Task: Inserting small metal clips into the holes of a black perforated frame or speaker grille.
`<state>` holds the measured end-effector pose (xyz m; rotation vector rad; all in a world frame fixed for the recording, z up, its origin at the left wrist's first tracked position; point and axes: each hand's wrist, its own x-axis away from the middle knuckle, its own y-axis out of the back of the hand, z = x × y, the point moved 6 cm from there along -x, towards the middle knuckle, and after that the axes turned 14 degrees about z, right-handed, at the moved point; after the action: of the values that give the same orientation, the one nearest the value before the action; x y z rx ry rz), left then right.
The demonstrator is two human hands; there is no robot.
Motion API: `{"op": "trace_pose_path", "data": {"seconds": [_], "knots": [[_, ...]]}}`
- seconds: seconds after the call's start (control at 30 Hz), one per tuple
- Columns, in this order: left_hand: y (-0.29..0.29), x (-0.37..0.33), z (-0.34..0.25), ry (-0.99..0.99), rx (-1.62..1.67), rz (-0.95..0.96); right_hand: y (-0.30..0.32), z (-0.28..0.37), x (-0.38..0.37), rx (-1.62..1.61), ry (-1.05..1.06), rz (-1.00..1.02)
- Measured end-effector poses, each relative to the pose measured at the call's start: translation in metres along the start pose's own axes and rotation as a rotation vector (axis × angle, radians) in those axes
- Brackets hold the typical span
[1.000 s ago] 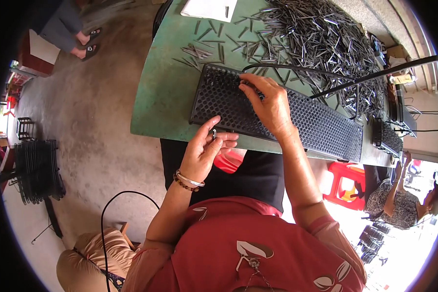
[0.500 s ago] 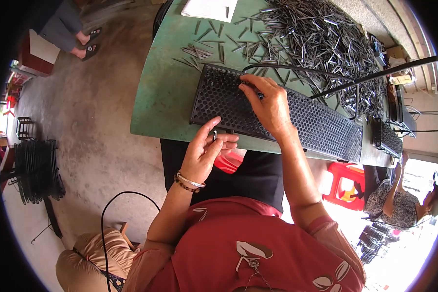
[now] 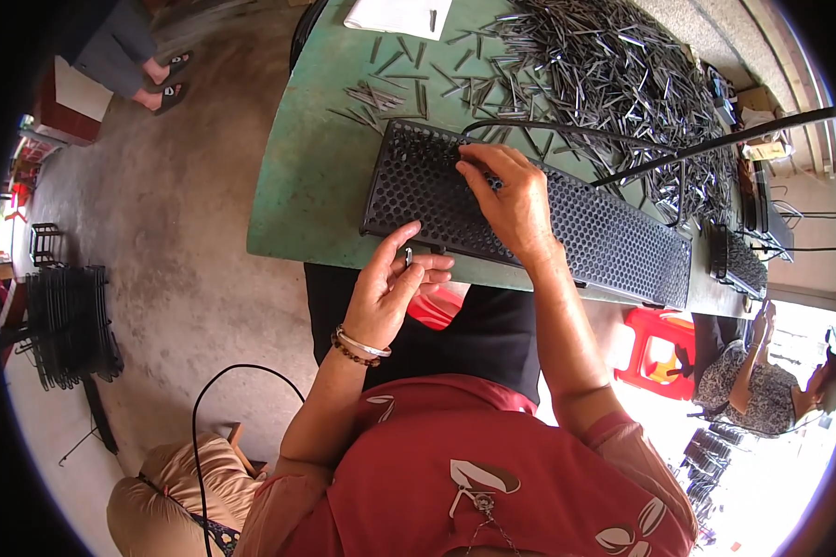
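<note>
A long black rack with rows of round holes [image 3: 613, 243] lies slantwise along the near edge of the green table [image 3: 297, 176]. Dark pieces stand in holes at its far left end. Over that end is my right hand [image 3: 515, 195], thumb and fingertips pinched together at the holes; whatever they grip is hidden. My left hand [image 3: 385, 292] is at the rack's near left edge, index finger stretched toward it. A short dark metal pin [image 3: 409, 256] is held in its curled fingers, one end showing.
A large heap of dark metal pins [image 3: 613, 84] covers the table's far side, with loose ones scattered left of it. A black bent-rod frame [image 3: 715, 144] crosses behind the rack. White paper [image 3: 399, 17] lies at the far edge. Another person [image 3: 762, 381] sits at right near a red stool [image 3: 655, 353].
My hands and the rack stay almost where they were. At the right, the other person's hands have shifted slightly.
</note>
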<state>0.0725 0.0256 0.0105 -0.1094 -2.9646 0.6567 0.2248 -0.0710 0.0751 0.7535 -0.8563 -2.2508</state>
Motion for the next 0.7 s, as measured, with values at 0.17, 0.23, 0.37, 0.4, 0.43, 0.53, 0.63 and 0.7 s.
{"op": "trace_pose_path", "data": {"seconds": [0.17,0.23,0.37,0.4,0.43,0.53,0.63,0.7], "knots": [[-0.0001,-0.0001,0.0022,-0.018,-0.006,0.009,0.0024,0.0034,0.0014,0.013,0.033,-0.003],[-0.0018,-0.0004,0.0014,-0.045,0.004,0.021,0.0090,0.0021,0.0041,0.092,-0.005,-0.064],[-0.0059,-0.0017,0.0025,-0.039,0.002,0.040,0.0079,0.0018,0.0020,0.071,0.012,-0.032],[-0.0062,-0.0018,0.0035,-0.035,0.006,0.041,0.0054,0.0059,0.0007,0.094,0.063,-0.010],[-0.0065,-0.0022,0.0030,-0.036,0.006,0.041,0.0036,0.0092,-0.0002,0.117,0.114,0.013],[-0.0075,-0.0027,0.0002,-0.046,-0.015,0.046,0.0033,0.0077,-0.0006,0.196,0.114,-0.005],[-0.0063,-0.0021,0.0006,-0.025,0.008,0.029,0.0072,0.0019,0.0055,0.217,0.004,-0.089],[-0.0056,-0.0016,0.0003,-0.020,0.008,0.030,0.0049,0.0034,0.0065,0.208,0.020,-0.087]]}}
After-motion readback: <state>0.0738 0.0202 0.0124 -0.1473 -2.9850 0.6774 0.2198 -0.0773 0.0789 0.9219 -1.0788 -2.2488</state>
